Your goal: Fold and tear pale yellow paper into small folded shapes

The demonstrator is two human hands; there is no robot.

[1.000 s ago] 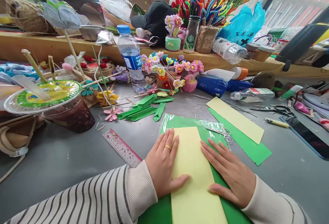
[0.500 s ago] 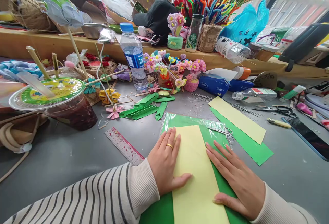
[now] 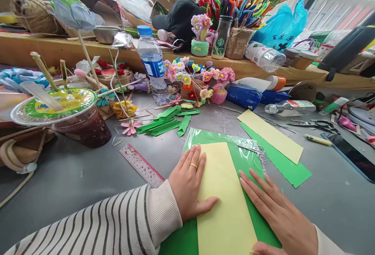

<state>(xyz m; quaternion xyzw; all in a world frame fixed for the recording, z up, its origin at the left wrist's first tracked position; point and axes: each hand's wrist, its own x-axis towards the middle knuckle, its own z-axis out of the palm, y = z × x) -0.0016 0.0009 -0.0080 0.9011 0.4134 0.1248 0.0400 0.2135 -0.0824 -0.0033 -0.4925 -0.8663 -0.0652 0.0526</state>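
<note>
A long pale yellow sheet of paper [image 3: 222,192] lies on a clear plastic sleeve of green paper [image 3: 181,239]. Flat on the yellow sheet's left edge rests my left hand [image 3: 189,186], its fingers stretched and its thumb out across the paper. My right hand [image 3: 278,212] is along the sheet's right edge, fingers extended over the green, its thumb near the edge at the bottom. Small silver scissors [image 3: 258,151] lie on the sleeve's upper right corner, just beyond my right fingertips. A pink-patterned ruler [image 3: 142,165] sits left of my left hand.
Cut strips of yellow paper [image 3: 271,136] and green paper [image 3: 295,175] lie to the right, near a phone [image 3: 351,155] and black scissors [image 3: 325,125]. Folded green pieces [image 3: 164,124], a water bottle [image 3: 152,63] and a lidded drink cup [image 3: 82,126] stand or lie beyond and left.
My right hand has slid toward me and slightly right along the yellow paper's edge. My left hand stays in place on the sheet.
</note>
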